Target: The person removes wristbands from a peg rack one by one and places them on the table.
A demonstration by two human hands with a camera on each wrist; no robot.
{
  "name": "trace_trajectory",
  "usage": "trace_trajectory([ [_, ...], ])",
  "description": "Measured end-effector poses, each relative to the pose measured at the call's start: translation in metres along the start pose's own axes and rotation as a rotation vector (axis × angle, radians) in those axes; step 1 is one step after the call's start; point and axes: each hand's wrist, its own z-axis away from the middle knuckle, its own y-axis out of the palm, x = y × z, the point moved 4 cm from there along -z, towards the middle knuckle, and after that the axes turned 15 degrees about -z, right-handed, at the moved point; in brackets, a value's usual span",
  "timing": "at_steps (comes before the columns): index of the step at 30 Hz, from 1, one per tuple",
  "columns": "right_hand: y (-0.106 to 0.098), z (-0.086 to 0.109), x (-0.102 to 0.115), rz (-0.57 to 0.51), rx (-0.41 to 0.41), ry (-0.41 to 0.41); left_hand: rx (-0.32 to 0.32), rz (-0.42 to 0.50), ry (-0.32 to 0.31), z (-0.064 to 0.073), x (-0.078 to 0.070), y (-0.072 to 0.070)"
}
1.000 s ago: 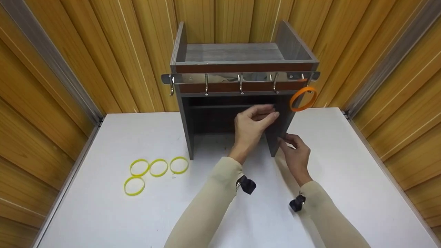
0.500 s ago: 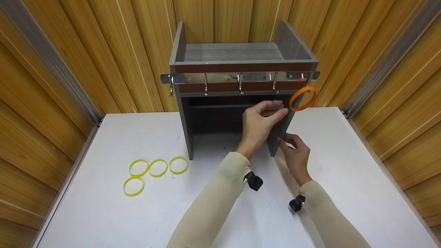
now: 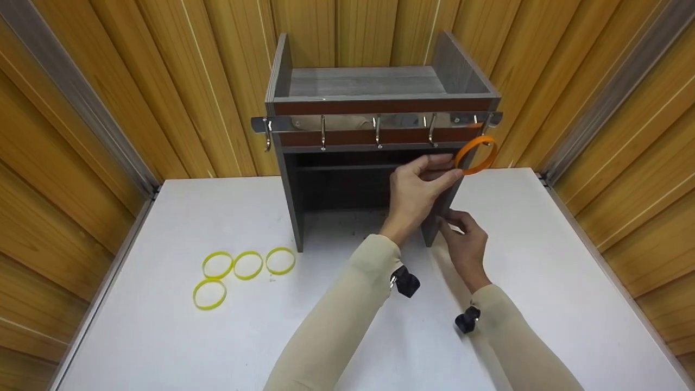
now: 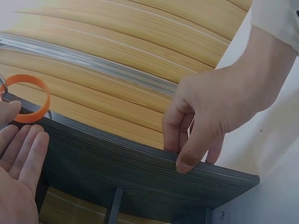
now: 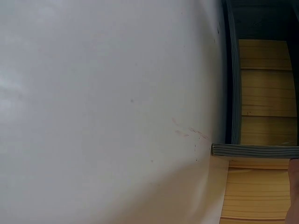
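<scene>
A white table [image 3: 163,336] carries a grey wooden shelf unit [image 3: 374,87] at its far middle and four yellow rings [image 3: 239,269] lying near left

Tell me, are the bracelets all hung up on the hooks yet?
Not yet. One orange bracelet hangs on the rightmost hook of the shelf rack. The left hand reaches its fingertips right up to it, while the right hand grips the rack's side panel. Four yellow bracelets lie on the white table, and the other four hooks are bare.
</scene>
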Motion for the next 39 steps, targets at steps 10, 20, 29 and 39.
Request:
trace_trajectory([
  [10, 0.009, 0.005, 0.024, 0.005, -0.022, 0.002, -0.02, -0.027, 0.004, -0.002, -0.003, 0.004],
  [20, 0.011, 0.006, 0.04, 0.005, -0.017, -0.02, -0.045, -0.005, 0.0, -0.003, -0.007, 0.006],
  [29, 0.011, 0.006, 0.042, -0.023, -0.019, -0.04, -0.057, 0.027, 0.012, -0.004, -0.01, 0.007],
  [39, 0.009, 0.005, 0.035, -0.028, -0.014, -0.029, -0.06, 0.066, 0.003, -0.003, -0.012, 0.005],
])
